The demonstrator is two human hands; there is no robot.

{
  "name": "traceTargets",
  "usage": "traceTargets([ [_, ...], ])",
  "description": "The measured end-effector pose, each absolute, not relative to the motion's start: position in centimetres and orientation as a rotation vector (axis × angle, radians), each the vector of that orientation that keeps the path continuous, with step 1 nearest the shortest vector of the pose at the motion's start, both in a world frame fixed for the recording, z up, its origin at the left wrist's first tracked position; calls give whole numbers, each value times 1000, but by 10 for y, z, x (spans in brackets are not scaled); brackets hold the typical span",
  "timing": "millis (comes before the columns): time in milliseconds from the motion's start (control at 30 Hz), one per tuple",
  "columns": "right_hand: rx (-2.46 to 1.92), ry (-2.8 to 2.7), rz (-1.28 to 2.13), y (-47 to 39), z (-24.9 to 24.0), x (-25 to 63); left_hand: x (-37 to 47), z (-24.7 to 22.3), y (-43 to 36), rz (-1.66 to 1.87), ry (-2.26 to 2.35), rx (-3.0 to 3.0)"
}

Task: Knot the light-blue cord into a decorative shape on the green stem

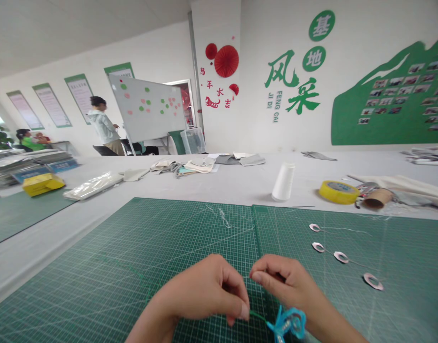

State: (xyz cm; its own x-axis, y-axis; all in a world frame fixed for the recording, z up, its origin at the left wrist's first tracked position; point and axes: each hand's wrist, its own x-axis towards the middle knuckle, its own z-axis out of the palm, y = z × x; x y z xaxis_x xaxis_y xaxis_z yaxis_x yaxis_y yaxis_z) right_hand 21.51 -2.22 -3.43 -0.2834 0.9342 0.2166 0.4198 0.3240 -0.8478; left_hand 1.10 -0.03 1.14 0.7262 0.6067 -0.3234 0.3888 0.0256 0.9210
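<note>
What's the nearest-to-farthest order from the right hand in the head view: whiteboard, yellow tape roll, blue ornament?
1. Blue ornament: just below the right hand, at the bottom edge.
2. Yellow tape roll: ahead and to the right, past the cutting mat.
3. Whiteboard: far off to the left.

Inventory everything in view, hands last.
Cutting mats: three, green, centre and left
Craft piece: one, blue, bottom edge
Rings: four, pale pink, right mat
Thread cone: one, white, behind mats
Packing tape: one, yellow, right
Cardboard tube: one, brown, right
Box: one, yellow, left
Plastic packet: one, clear, left
Fabric pieces: several, grey, white, back
Whiteboard: one, white, background left
Paper fans: three, red, background
Posters: four, white, background left
Photo display: one, green, background right
People: several, background left
Left hand: one, bare, pinching green stem
Right hand: one, bare, beside left
</note>
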Motion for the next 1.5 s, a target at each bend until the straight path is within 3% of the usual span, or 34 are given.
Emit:
traceTargets([
  [167, -1266, -1839, 946, -26, -24, 216, 15, 15, -4, 174, 928, 1764],
  [500, -1178, -2015, 454, -44, -14, 209, 15, 10, -3, 297, 1100, 1924],
  [733, -1120, -2052, 341, -47, -18, 208, 13, 6, 8, 473, 1163, 1816],
  [1000, -1208, -2022, 489, -48, -24, 200, 18, 14, 11, 675, 1166, 1641],
  [1500, -1225, -1749, 910, -31, -30, 206, 12, 19, 7, 493, 853, 1323],
])
